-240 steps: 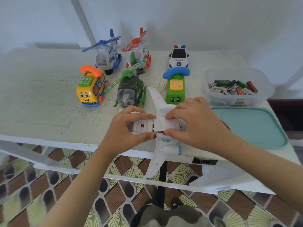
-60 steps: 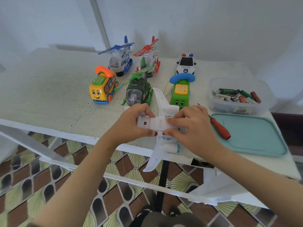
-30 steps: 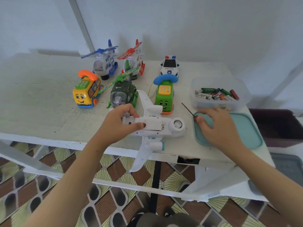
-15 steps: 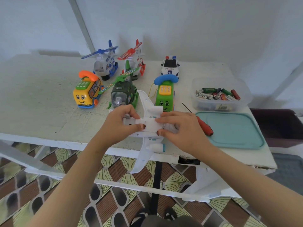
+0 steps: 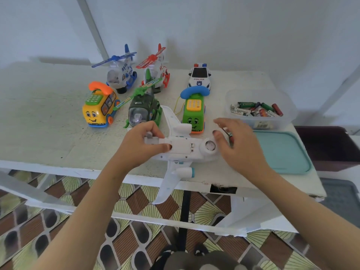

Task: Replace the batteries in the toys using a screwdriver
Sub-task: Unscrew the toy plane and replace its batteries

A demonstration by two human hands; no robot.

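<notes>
A white toy airplane (image 5: 181, 147) lies belly-up at the table's front edge, its battery cover facing me. My left hand (image 5: 140, 145) grips its tail end, thumb on the cover. My right hand (image 5: 239, 145) hovers just right of the plane's nose with fingers loosely spread, holding nothing. Beneath that hand lies the red-handled screwdriver (image 5: 230, 135), mostly hidden; only a bit of shaft and handle shows. A clear tub (image 5: 259, 121) of loose batteries (image 5: 257, 111) stands at the right.
A teal lid (image 5: 282, 151) lies flat right of my right hand. Behind the plane stand a yellow phone bus (image 5: 99, 110), green helicopter (image 5: 144, 112), green phone car (image 5: 193, 114), police car (image 5: 199, 76), blue helicopter (image 5: 120, 75) and red helicopter (image 5: 155, 69). One wing overhangs the table (image 5: 48, 123) edge.
My right hand has lifted off the airplane's battery cover and moved right, over the screwdriver. My left hand keeps its grip on the plane.
</notes>
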